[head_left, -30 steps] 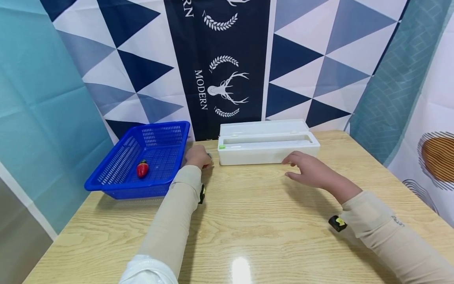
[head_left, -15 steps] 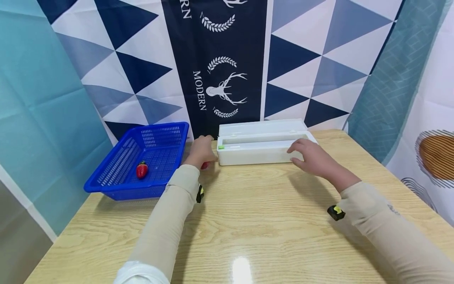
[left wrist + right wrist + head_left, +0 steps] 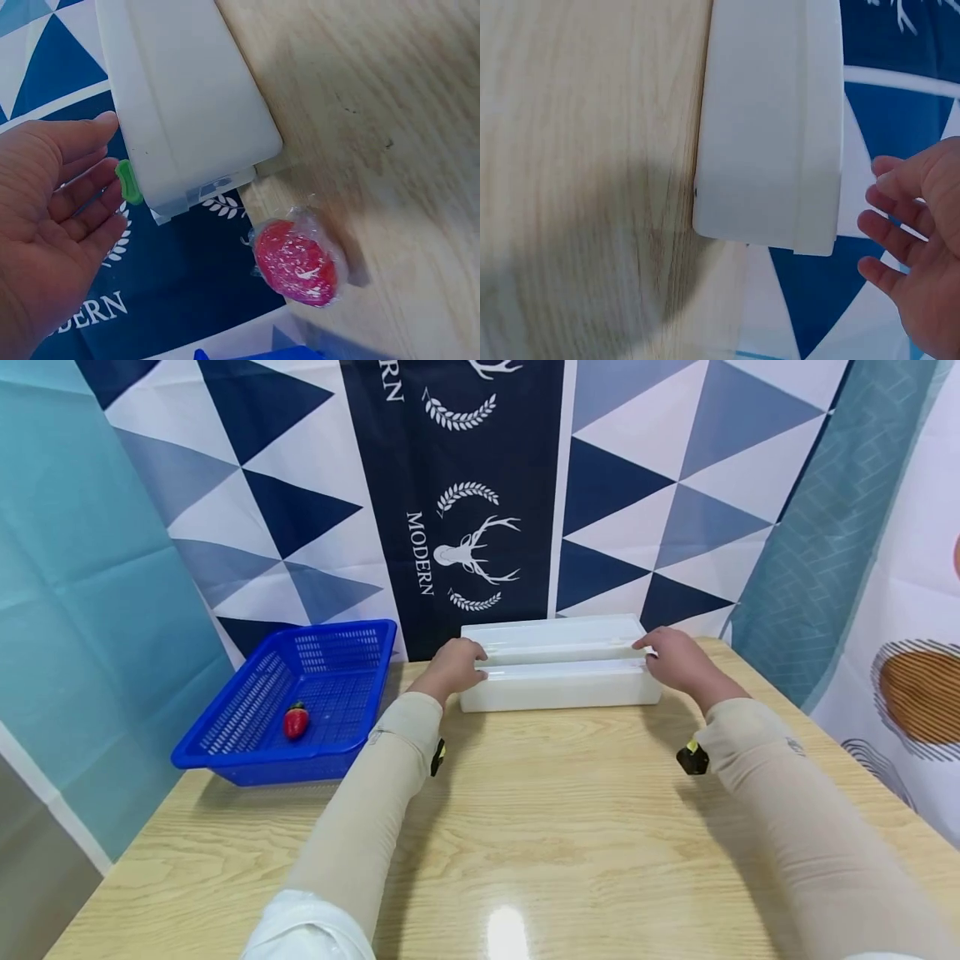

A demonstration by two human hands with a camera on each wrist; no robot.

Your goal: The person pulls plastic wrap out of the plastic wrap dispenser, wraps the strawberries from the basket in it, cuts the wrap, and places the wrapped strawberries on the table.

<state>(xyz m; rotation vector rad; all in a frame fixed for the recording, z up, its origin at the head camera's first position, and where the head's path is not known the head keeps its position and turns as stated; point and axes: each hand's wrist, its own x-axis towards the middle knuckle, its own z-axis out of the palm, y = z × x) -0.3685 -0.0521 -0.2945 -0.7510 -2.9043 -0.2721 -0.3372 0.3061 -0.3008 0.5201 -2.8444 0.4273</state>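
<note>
A long white box (image 3: 558,687), with its lid (image 3: 551,632) raised at the back, stands on the table; it looks like a cling film dispenser. My left hand (image 3: 453,668) is at its left end, thumb at the upper edge close to a small green slider (image 3: 129,181). Fingers of that hand curve loosely beyond the box in the left wrist view. My right hand (image 3: 678,662) is at the opposite end, fingertips near the rim, loosely bent with nothing held. A red thing wrapped in clear film (image 3: 300,259) lies on the table off the box's left end.
A blue plastic basket (image 3: 281,750) stands at the left with a red strawberry (image 3: 296,722) inside. Patterned cloth (image 3: 480,485) hangs right behind the box. The wooden table (image 3: 555,810) runs toward me, its right edge beyond my right arm.
My left hand has let go of the red wrapped thing beside the box and moved right to the box's left end. My right hand has moved slightly right and up to its right end.
</note>
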